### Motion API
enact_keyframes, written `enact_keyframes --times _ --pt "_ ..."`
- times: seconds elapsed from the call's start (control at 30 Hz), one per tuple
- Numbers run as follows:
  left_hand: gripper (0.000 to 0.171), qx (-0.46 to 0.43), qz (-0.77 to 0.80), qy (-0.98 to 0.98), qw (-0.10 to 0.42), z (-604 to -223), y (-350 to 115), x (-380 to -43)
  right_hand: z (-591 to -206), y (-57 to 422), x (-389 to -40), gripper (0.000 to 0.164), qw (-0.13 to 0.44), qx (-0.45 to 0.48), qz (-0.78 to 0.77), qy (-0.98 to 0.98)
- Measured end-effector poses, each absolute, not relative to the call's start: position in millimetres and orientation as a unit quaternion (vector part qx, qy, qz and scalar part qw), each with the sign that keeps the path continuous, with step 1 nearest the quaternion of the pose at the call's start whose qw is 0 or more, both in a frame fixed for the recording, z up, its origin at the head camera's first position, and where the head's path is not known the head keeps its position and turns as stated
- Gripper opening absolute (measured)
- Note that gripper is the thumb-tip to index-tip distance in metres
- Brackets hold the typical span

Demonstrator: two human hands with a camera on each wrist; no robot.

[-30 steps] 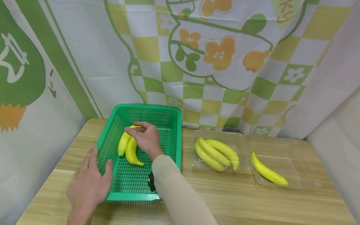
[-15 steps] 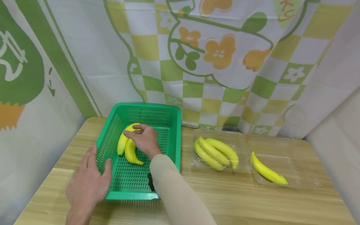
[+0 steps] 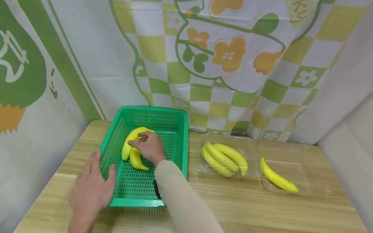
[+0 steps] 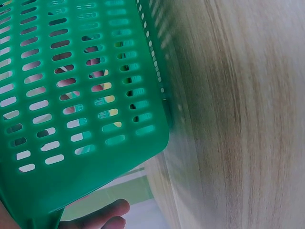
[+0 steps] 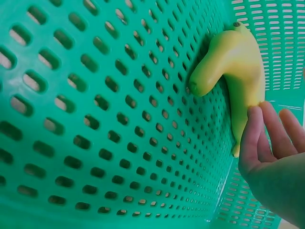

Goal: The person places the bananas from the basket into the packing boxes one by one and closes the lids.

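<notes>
Two yellow bananas lie against each other in a green plastic basket. The far banana curves toward the back, and the near banana bends toward the front. My right hand is over them inside the basket, thumb and index finger a little apart. In the right wrist view, its fingertips are right by the side of a banana; a light touch cannot be ruled out. My left hand rests against the basket's left side, fingers extended; the left wrist view shows fingers beyond the slotted wall.
Right of the basket, a clear plastic box holds several bananas. Beside it, another clear box holds one banana. All stand on a wooden table; a patterned curtain hangs behind.
My right hand has shifted slightly toward the front, uncovering more of the far banana's back end. The bananas look nearly still. My left hand stays at the basket's side.
</notes>
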State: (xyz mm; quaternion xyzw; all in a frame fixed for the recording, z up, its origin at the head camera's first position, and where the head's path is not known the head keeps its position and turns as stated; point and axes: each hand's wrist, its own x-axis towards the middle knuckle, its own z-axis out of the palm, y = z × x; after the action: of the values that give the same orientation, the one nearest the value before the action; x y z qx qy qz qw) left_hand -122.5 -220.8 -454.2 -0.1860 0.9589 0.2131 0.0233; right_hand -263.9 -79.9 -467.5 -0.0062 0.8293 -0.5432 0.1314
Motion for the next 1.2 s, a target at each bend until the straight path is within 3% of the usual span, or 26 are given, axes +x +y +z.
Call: enact_keyframes --times 0.6,0.9,1.2 --pt "0.081 -0.181 0.218 0.959 0.013 -453.8 -221.2 -122.6 -471.2 -81.7 -267.8 0.054 0.1 0.011 -0.493 0.864" --pt "0.081 -0.179 0.221 0.959 0.018 -452.8 -220.8 -122.6 -471.8 -82.7 -266.7 0.068 0.135 0.04 -0.482 0.865" --pt "0.082 -0.181 0.22 0.958 0.018 -453.3 -222.0 -123.0 -471.7 -85.6 -267.4 0.071 0.153 0.01 -0.475 0.867"
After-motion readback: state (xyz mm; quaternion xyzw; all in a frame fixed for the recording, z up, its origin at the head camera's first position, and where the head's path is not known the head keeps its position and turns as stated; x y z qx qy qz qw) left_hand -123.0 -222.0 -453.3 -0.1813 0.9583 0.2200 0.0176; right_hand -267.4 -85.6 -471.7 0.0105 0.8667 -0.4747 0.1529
